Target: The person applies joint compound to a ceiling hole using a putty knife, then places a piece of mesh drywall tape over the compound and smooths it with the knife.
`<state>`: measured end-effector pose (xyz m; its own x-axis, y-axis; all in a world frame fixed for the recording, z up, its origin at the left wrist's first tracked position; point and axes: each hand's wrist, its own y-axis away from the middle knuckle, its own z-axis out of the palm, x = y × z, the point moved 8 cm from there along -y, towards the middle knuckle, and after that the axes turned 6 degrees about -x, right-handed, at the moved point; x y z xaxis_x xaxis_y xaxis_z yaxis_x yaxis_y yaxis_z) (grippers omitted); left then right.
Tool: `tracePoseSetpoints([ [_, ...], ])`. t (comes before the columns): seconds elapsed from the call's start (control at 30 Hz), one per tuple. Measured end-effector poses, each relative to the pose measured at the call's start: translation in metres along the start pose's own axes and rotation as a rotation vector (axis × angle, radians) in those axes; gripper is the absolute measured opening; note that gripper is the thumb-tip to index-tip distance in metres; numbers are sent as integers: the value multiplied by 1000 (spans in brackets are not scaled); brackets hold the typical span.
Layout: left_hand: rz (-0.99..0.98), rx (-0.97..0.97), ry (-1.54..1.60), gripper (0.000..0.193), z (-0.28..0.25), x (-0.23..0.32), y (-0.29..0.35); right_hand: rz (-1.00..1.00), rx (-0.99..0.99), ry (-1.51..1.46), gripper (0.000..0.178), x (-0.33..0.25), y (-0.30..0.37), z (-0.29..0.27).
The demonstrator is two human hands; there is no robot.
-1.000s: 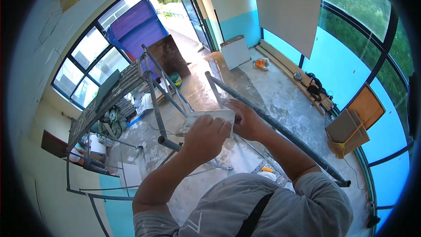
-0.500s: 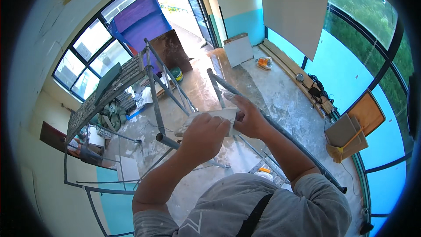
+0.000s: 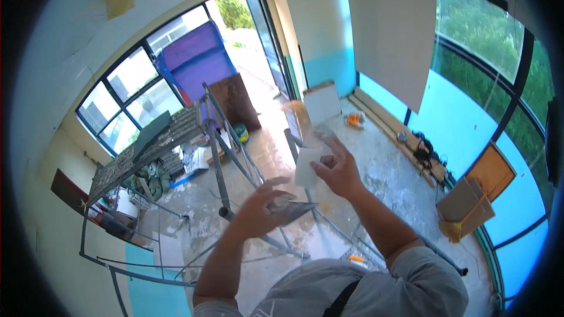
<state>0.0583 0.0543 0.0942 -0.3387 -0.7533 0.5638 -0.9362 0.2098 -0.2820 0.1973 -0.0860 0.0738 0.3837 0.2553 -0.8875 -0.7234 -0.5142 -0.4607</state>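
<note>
In front of my chest, my left hand grips a grey, flat, pointed blade that looks like a scraper or trowel; its handle is hidden in the palm. The index finger stretches out above it. Higher and to the right, my right hand pinches a thin, pale rectangular piece between thumb and fingers, held upright. Beside the right fingertips shows a small whitish patterned patch, too blurred to identify. The two held things are apart.
A metal scaffold frame with a grey platform stands at left. Its pipes run below my hands. On the floor are a green bucket, an orange object, a cardboard box and a broom. A doorway opens at the back.
My hands were close together at one pale flat piece; now they are apart. The right has lifted the pale piece upright, while the left has dropped lower with the grey blade. The view has tilted upward.
</note>
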Motion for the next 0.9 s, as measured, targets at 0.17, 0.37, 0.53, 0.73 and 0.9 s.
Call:
tracePoseSetpoints([
  [0.17, -82, 236, 82, 34, -8, -9, 12, -81, -212, 18, 55, -37, -23, 55],
  [0.37, -287, 375, -42, 37, -74, -80, 64, -617, 244, 269, 45, -204, -101, 8],
  [0.53, -588, 308, 513, 34, -58, -256, 101, -945, 150, 26, 47, -408, -133, 24],
  [0.73, -594, 388, 816, 32, -34, -331, 112, -1057, 35, -332, 42, -542, -164, 53],
  [0.9, -496, 410, 1067, 38, 15, -373, 126, -1091, 137, -359, 31, -604, -170, 60],
])
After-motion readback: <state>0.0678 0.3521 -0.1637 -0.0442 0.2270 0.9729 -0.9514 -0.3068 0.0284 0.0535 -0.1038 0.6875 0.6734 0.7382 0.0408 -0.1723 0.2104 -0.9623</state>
